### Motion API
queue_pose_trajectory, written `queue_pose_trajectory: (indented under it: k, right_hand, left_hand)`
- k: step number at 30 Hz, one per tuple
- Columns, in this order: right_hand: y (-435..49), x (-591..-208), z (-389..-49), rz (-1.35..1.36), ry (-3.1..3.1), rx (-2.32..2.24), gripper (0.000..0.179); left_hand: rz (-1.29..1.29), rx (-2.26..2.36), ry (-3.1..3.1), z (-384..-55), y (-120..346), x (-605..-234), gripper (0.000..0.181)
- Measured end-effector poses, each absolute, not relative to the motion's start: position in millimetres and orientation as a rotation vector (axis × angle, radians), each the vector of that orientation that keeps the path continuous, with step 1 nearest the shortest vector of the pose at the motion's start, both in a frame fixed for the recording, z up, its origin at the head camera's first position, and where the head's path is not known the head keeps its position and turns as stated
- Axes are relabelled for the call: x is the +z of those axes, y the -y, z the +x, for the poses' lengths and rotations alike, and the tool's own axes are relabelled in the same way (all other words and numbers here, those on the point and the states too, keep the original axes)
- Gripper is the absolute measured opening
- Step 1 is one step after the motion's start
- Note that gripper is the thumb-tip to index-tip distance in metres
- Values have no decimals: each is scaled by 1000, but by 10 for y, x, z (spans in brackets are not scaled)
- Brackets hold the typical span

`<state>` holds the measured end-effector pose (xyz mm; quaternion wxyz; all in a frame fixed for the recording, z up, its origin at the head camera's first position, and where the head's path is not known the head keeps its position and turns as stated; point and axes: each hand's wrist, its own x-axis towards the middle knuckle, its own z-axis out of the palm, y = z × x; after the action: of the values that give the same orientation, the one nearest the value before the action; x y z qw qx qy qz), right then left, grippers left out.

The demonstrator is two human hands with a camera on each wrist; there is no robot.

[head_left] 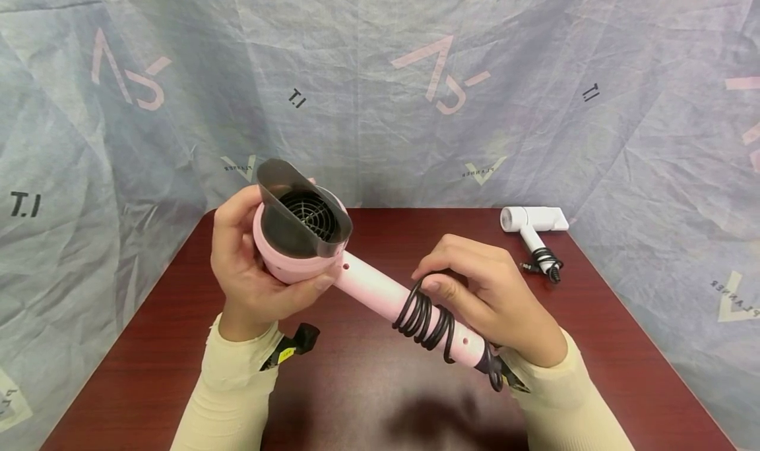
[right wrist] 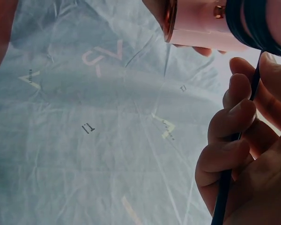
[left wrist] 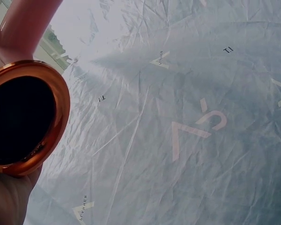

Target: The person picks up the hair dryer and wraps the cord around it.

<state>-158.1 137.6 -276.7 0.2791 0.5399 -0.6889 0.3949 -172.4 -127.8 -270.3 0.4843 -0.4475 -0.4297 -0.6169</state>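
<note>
A pink hair dryer (head_left: 368, 289) is held up over the table, its dark nozzle (head_left: 291, 230) facing the head camera. My left hand (head_left: 246, 266) grips the dryer's head from the left and below, thumb near where the handle begins. The black power cord (head_left: 423, 322) is coiled several times round the handle. With thumb and fingers my right hand (head_left: 481, 286) pinches the cord beside the coils. In the right wrist view a length of cord (right wrist: 222, 197) runs through the curled fingers. The left wrist view shows the dryer's copper-coloured rear ring (left wrist: 61, 108).
A white hair dryer (head_left: 537, 220) lies at the back right of the dark red table (head_left: 356, 398), its black cord (head_left: 546, 261) bundled round its handle. Grey printed cloth (head_left: 368, 141) hangs behind and along both sides of the table.
</note>
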Motion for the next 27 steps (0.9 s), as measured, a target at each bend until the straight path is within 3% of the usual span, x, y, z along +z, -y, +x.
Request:
queue_pose_trajectory:
  k: [10,19,27]
  right_hand:
    - [-1366,-2809,-1650,1431,1882,1080,12]
    - [-1303,-2788,-1706,1430,1851,1045,25]
    - [-1241,-2776,-1646,1344,1947,1042,22]
  left_hand:
    - [-983,-1502,1029,-1700,1269,-2687,84]
    - [-912,-1516,988,-1703,1233,-2667,85]
    - [-855,-1511,942,-1696,1219,-2648,84]
